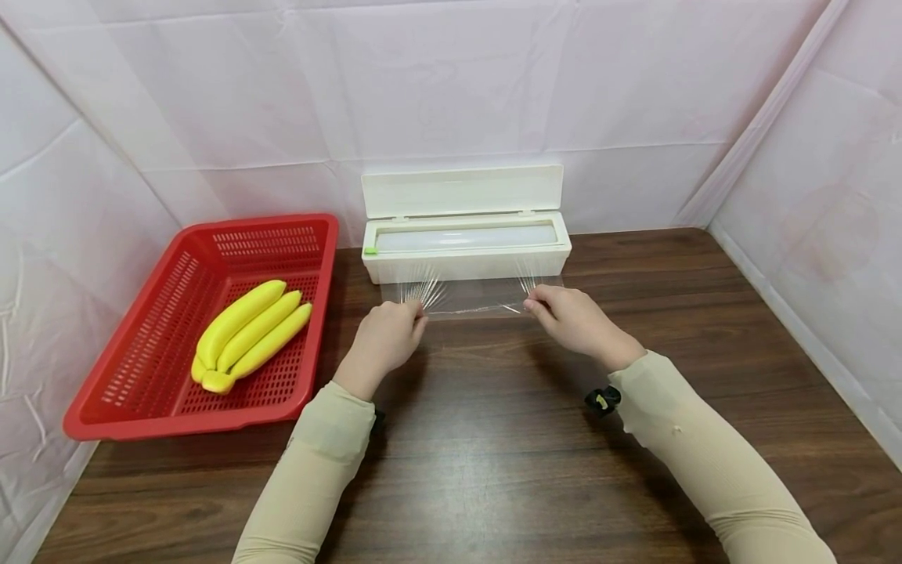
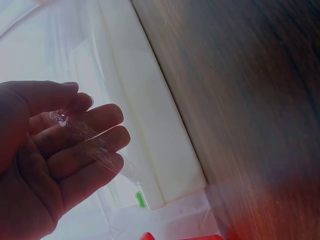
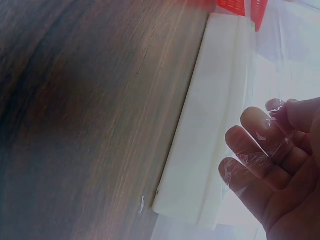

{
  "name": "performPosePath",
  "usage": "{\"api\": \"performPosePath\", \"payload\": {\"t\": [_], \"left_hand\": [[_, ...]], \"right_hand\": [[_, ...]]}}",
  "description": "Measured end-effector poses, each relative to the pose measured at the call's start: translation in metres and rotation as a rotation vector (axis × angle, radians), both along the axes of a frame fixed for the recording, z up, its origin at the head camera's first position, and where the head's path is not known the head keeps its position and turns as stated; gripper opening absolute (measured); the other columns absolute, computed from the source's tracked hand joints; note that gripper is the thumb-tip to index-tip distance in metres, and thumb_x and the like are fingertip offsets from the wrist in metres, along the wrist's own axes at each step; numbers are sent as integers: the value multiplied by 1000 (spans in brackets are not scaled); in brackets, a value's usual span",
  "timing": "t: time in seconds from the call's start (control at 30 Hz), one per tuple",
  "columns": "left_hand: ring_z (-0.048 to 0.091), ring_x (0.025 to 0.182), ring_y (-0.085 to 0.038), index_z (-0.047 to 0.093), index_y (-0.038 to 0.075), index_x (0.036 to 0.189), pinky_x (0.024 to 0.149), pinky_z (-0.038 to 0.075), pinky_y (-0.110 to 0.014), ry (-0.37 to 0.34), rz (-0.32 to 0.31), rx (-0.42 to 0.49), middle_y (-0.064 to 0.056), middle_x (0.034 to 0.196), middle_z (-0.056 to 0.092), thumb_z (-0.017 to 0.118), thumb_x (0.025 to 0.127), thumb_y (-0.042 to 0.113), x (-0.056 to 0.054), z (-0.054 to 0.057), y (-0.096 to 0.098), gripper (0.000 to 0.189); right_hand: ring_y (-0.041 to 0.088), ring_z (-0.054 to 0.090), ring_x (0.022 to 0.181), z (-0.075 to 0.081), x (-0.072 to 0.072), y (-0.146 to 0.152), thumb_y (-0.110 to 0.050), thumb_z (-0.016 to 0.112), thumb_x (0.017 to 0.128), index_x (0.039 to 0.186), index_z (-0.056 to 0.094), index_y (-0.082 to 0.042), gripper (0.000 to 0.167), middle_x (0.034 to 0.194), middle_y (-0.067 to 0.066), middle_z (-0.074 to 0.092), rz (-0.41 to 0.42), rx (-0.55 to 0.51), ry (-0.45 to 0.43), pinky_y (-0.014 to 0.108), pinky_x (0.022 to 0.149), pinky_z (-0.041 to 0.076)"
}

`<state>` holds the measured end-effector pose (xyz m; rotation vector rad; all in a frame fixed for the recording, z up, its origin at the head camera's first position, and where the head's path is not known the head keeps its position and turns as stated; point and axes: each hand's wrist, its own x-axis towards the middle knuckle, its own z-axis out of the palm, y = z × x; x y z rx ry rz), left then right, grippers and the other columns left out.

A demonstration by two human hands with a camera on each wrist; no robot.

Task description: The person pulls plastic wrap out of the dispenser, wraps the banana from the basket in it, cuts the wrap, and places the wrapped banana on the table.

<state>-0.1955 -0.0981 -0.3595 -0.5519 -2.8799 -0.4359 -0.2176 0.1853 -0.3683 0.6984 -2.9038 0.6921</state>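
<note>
A sheet of clear plastic wrap (image 1: 474, 299) stretches from a white dispenser box (image 1: 468, 267) toward the person. My left hand (image 1: 388, 335) pinches its front edge near the left corner between thumb and forefinger, the other fingers loosely bent in the left wrist view. At the other corner my right hand (image 1: 574, 319) pinches the same edge. Creases fan out from both grips. The box lid (image 1: 462, 192) stands raised at the back, and the wrap roll (image 1: 465, 238) lies inside. A small green slider (image 2: 140, 199) sits at the box's left end.
To the left stands a red plastic basket (image 1: 322, 313) with a bunch of yellow bananas (image 1: 247, 333) in it. Everything rests on a dark wooden table (image 1: 465, 470). White sheeting (image 1: 451, 86) hangs behind the box and along both sides.
</note>
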Motion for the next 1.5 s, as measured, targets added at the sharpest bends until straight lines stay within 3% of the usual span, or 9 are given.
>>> {"api": "performPosePath", "payload": {"t": [1.0,1.23,1.5], "left_hand": [[65,65,-36,64,8,80,59,51,-46,-3,1,-10,-14,72,67,58,90,16,9,-1,1,14],[65,66,-36,65,8,81,60,51,-47,2,-6,2,-14,73,68,59,90,15,10,-3,1,13],[65,66,-38,64,8,80,60,51,-48,14,-14,7,-15,72,67,59,88,15,12,-3,0,12]], "right_hand": [[15,49,63,-1,11,-1,-21,51,98,92,64,-8,20,73,0,59,9,28,7,34,63,42],[15,56,69,-3,15,-3,-22,51,98,94,65,-8,20,82,3,66,9,40,10,38,68,47],[14,55,68,-5,18,-4,-21,51,97,94,65,-7,20,80,2,65,15,56,20,38,67,47]]}}
